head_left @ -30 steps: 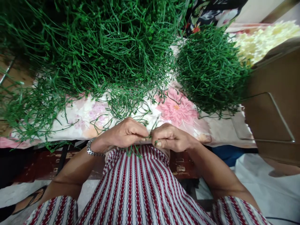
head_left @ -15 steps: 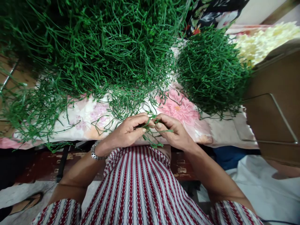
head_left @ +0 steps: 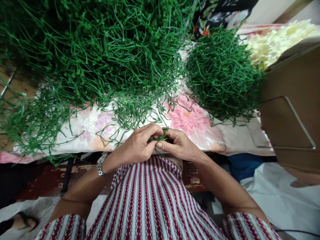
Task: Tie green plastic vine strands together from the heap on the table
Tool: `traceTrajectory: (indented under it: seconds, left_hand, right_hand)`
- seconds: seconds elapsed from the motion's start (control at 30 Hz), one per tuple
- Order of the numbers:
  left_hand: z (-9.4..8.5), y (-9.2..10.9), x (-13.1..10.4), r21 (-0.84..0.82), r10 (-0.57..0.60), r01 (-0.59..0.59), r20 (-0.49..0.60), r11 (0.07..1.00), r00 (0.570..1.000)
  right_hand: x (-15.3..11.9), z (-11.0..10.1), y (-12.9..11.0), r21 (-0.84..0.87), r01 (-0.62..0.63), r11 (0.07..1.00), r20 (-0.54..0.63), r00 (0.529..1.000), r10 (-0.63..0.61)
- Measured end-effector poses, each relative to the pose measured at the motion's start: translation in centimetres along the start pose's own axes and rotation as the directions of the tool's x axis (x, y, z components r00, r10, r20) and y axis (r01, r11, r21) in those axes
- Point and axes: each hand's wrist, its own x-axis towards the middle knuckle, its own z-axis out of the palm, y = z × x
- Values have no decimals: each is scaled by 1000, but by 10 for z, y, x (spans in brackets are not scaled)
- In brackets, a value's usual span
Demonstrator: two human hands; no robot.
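Observation:
My left hand (head_left: pixel 140 143) and my right hand (head_left: pixel 178 143) meet at the near edge of the table, in front of my striped clothing. Both are closed, fingertips touching, around a few thin green artificial stems (head_left: pixel 163 136). Most of those stems are hidden by my fingers. Just beyond my hands, loose green stems (head_left: pixel 132 111) trail over the flowered tablecloth (head_left: pixel 188 116). They spread from a large heap of green stems (head_left: pixel 105 53) at the back left. A smaller green pile (head_left: pixel 222 73) lies to the right.
A brown cardboard box (head_left: pixel 295 100) with a bent metal wire stands at the right. Behind it are pale yellow artificial flowers (head_left: pixel 282 41). More loose stems (head_left: pixel 37 120) hang over the table edge at left. Another person's sandalled foot (head_left: pixel 26 221) shows at lower left.
My hands have drawn closer together and slightly toward my body. The stems that stuck out below and right of my fingers are now mostly tucked inside them.

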Motion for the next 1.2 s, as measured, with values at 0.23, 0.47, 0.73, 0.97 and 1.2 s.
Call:
traceTrajectory:
  seconds: [0.23, 0.47, 0.73, 0.97, 1.2]
  left_hand:
    - [0, 2, 3, 8, -65, 65, 18, 998, 998]
    - [0, 1, 6, 101, -18, 14, 38, 995, 999]
    - [7, 1, 3, 412, 65, -106, 113, 905, 991]
    - [2, -7, 3, 308, 199, -281, 271, 909, 942]
    - [-12, -1, 10, 74, 285, -342, 404, 937, 869]
  right_hand:
    - [0, -5, -6, -249, 129, 960, -13, 991, -136]
    - [-4, -2, -9, -497, 248, 832, -65, 945, -321]
    - [-5, -5, -1, -604, 175, 778, 31, 980, -196]
    - [-5, -9, -3, -437, 279, 855, 257, 950, -179]
    - [0, -15, -3, -17, 195, 981, 405, 898, -172]
